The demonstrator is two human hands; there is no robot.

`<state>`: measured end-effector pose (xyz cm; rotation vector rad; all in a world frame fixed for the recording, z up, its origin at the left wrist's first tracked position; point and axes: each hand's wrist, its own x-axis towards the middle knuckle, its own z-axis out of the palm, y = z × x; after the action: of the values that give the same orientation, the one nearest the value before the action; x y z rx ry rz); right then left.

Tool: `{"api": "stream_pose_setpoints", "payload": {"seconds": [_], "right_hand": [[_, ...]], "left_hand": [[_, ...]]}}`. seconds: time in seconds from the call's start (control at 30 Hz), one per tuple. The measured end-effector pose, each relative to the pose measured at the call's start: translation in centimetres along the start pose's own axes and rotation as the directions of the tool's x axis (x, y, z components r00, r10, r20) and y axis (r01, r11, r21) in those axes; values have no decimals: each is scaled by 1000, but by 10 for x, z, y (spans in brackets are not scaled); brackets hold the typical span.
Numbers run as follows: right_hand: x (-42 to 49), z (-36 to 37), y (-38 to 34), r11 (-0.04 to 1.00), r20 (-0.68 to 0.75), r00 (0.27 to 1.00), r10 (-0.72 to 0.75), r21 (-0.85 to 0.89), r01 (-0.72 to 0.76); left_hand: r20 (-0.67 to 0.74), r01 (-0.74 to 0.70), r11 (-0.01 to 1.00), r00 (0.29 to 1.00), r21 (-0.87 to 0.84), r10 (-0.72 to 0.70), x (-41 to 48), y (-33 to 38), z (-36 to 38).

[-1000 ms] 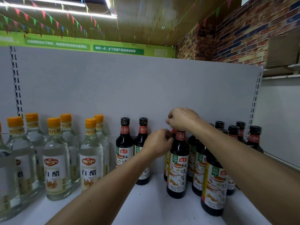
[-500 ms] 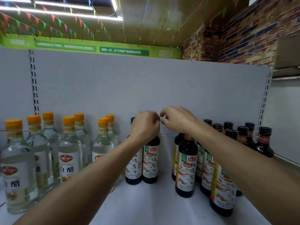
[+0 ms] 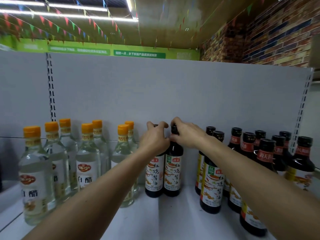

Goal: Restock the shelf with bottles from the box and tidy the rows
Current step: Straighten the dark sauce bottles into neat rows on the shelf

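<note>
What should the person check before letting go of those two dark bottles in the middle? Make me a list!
1. Left hand holds the left dark bottle by its cap: ok.
2. Right hand holds the right dark bottle by its cap: ok.
3. Both bottles upright on the shelf, labels forward: ok.
4. Gap between the pair and the dark row to the right closed: not ok, bare shelf shows.
5. Room behind the pair: cannot tell, hidden.
</note>
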<state>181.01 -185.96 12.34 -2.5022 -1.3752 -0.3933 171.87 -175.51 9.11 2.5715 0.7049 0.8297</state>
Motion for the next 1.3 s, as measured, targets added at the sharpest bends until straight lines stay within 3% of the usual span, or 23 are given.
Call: {"api": "stream_pose_setpoints", "payload": {"seconds": [0.27,0.83,1.0,1.17,1.3], "right_hand": [[-2,8,-4,996,-72,997,25,89,-18],[-5,3,27,995,-86,993,78,69,-72],[-2,2,29,995,-89,993,81,60,-76],[0,1,29,993,-70,993,96,80,-90],[-2,1,29,991,-75,993,90,108,-82]], "left_hand": [[-50,-33,999,998,-14,33,1,-4,-6],[-114,-139,990,984,-12,137,5,18,24],[-88,-135,991,987,26,137,6,22,27],[-44,-81,991,996,-107,77,2,22,17],[21,-51,992,998,-116,53,-1,21,11]]}}
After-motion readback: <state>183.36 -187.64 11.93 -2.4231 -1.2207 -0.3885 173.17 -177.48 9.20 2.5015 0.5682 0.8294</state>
